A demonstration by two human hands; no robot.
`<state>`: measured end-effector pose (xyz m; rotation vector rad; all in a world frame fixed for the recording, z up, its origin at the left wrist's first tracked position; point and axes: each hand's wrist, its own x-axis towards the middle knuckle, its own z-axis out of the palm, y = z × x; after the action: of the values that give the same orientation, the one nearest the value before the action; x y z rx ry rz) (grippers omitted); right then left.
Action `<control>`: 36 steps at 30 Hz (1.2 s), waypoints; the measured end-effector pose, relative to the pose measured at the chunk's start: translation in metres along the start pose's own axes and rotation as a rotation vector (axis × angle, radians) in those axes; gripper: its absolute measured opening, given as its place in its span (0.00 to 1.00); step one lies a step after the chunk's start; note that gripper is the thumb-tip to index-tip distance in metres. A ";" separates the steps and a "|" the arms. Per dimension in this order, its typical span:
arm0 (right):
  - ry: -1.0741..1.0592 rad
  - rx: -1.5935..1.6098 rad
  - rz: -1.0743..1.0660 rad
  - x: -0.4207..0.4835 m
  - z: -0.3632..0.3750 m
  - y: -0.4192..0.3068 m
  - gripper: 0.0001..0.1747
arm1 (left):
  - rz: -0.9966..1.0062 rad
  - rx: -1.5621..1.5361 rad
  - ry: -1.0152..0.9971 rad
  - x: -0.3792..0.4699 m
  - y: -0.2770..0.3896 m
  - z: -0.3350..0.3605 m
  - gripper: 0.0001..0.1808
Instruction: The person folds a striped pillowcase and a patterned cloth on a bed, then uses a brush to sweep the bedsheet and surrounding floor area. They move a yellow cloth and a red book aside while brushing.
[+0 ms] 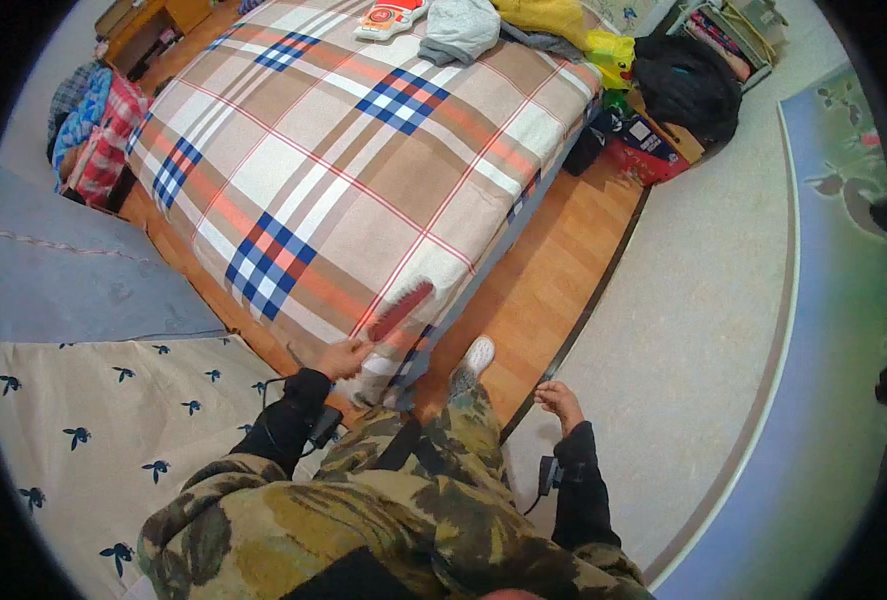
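My left hand (344,358) grips the handle end of a red bed brush (400,311), whose bristles show along its edge. The brush is over the near corner of a bed covered with a plaid sheet (383,180) in beige, white, orange and blue; whether it touches the sheet I cannot tell. At the right, away from the bed, my right hand (558,401) has its fingers curled, with nothing visible in them. Both wrists carry small dark devices with cables. On the far edge of the bed lie grey clothing (460,30), yellow clothing (545,21) and a red and white item (389,18).
A wooden floor strip (556,240) runs between bed and pale wall. Bags and boxes, among them a black bag (687,90), stand at the bed's far right corner. Folded bedding (110,142) is piled at the left. A cream cloth with dark motifs (113,420) hangs or lies near left.
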<state>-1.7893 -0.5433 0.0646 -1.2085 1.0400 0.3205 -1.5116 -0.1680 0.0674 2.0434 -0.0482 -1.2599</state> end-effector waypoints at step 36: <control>0.001 -0.166 0.080 0.230 -0.202 -0.303 0.10 | 0.226 -0.151 0.444 0.321 0.308 0.041 0.27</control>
<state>-1.5546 -0.9038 0.0696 -1.3174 1.0809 0.4765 -1.2768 -0.5407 -0.0051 2.0730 0.0221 -0.6360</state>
